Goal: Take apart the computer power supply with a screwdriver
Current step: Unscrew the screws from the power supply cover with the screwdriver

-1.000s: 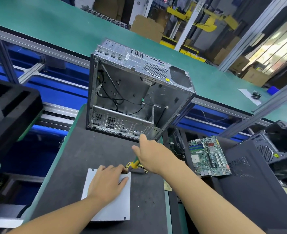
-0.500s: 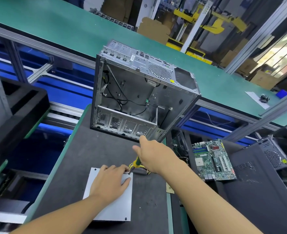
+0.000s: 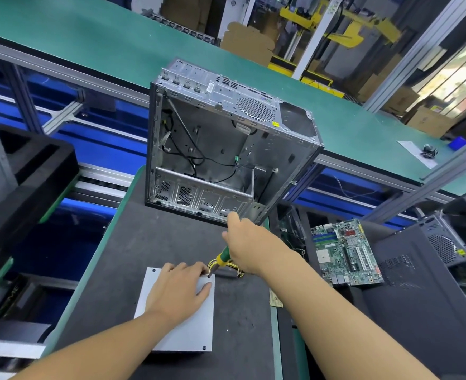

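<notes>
The grey metal power supply lies flat on the dark mat, near me. My left hand rests palm down on its lid, fingers spread toward the far right corner. My right hand grips a green and yellow screwdriver, whose tip points down at that far right corner of the lid. Yellow and black wires come out of the supply just behind the corner, partly hidden by my right hand.
An empty grey computer case stands open on the mat just beyond the supply. A green motherboard lies to the right, beside a black case panel. Black foam trays sit at the left. A green conveyor runs behind.
Both hands keep their places on the power supply and screwdriver. Only my head view has drifted a little.
</notes>
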Action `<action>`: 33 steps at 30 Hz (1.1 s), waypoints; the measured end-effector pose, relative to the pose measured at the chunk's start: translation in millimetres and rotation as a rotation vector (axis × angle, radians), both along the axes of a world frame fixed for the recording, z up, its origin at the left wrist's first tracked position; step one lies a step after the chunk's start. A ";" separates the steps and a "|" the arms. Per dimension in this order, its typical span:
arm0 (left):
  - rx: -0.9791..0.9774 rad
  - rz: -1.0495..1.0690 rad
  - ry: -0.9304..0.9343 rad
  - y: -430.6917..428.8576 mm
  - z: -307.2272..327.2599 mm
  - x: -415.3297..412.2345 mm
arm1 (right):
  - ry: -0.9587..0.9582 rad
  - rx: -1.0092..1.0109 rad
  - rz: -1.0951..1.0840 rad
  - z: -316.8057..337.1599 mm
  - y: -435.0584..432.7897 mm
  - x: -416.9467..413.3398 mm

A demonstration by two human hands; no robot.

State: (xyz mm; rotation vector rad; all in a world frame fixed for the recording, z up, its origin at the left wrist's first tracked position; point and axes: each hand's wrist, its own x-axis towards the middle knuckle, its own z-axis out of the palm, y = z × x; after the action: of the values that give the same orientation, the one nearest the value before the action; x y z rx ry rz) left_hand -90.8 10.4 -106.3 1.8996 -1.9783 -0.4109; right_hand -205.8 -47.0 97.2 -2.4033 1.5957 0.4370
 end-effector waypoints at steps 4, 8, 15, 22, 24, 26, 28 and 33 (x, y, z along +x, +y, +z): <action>0.015 -0.001 -0.027 0.2 -1.5 0.3 | -0.104 0.236 0.040 8.7 -3.5 -0.2; 0.019 0.000 -0.026 -0.5 -0.9 -0.2 | -0.100 0.185 -0.088 4.4 -0.4 -1.4; 0.014 0.000 -0.032 -1.6 -0.4 -0.6 | -0.098 0.054 -0.020 -2.1 0.1 -2.8; 0.015 0.002 -0.035 -2.0 -0.3 -0.9 | -0.105 0.141 -0.103 0.2 3.6 -2.0; 0.012 0.003 -0.029 -1.6 -0.4 -0.9 | -0.065 0.036 -0.095 -4.2 6.5 -1.9; 0.014 -0.001 -0.021 -1.2 -0.7 -0.4 | -0.084 0.000 -0.040 -6.5 6.1 -2.7; 0.020 -0.001 -0.020 -1.6 -1.1 -0.4 | -0.113 0.044 -0.008 -4.8 2.7 -4.0; 0.018 -0.009 -0.015 -1.0 -1.1 0.7 | -0.158 0.200 -0.051 -0.1 -0.6 -5.3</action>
State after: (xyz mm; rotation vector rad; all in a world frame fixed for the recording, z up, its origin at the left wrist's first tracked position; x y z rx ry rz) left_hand -90.1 9.4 -107.4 1.9109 -2.0001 -0.4195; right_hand -211.1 -47.6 97.1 -2.1865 1.4676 0.3685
